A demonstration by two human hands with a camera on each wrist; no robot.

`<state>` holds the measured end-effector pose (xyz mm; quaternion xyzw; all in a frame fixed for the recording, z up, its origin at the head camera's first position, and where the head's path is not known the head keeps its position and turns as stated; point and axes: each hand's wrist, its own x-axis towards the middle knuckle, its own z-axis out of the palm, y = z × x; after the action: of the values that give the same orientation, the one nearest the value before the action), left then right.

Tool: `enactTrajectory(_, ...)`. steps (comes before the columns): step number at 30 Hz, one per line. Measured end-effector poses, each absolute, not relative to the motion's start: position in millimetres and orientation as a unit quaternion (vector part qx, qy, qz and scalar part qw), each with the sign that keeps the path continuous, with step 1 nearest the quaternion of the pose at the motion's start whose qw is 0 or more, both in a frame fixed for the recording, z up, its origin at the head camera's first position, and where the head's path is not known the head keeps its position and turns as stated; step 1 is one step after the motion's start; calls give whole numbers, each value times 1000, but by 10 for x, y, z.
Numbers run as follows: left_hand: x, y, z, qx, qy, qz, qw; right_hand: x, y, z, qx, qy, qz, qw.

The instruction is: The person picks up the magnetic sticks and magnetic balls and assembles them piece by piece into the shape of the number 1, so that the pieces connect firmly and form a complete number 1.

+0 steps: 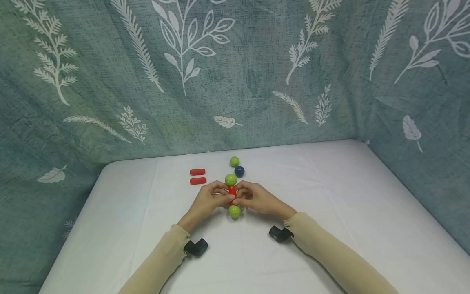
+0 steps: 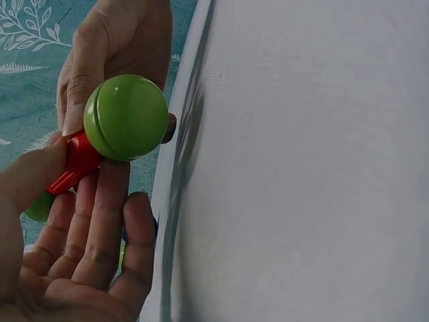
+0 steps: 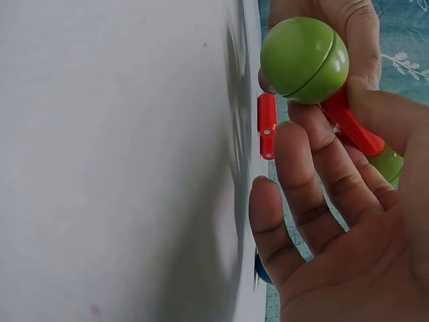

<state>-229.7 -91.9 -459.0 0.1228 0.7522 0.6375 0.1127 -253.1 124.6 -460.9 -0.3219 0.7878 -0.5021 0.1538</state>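
A red rod (image 1: 232,190) with a glossy green ball at each end is held between both hands. One green ball (image 1: 230,179) is at the far end and the other green ball (image 1: 234,211) at the near end. My left hand (image 1: 210,200) pinches the rod from the left. From the other side, my right hand (image 1: 258,198) grips the same rod with thumb and fingers. In the left wrist view the near ball (image 2: 131,117) covers part of the right hand. The right wrist view shows the rod (image 3: 352,124) under the right thumb.
Two loose red rods (image 1: 197,176) lie side by side on the white-covered table (image 1: 330,183), beyond the left hand. A third green ball (image 1: 234,161) and a dark blue ball (image 1: 239,171) sit beyond the hands. Green leaf-patterned cloth (image 1: 249,81) hangs behind.
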Motion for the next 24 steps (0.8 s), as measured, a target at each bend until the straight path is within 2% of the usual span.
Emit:
enactTrajectory(9,-2324,-913,-4630,126,755,634,115,-2525,1254,-4612,-326,789,-503,138)
enactTrajectory(24,-2336,-926,-4695,133,754,633,116,-2550,1256,-4674,-321,776,-520,157)
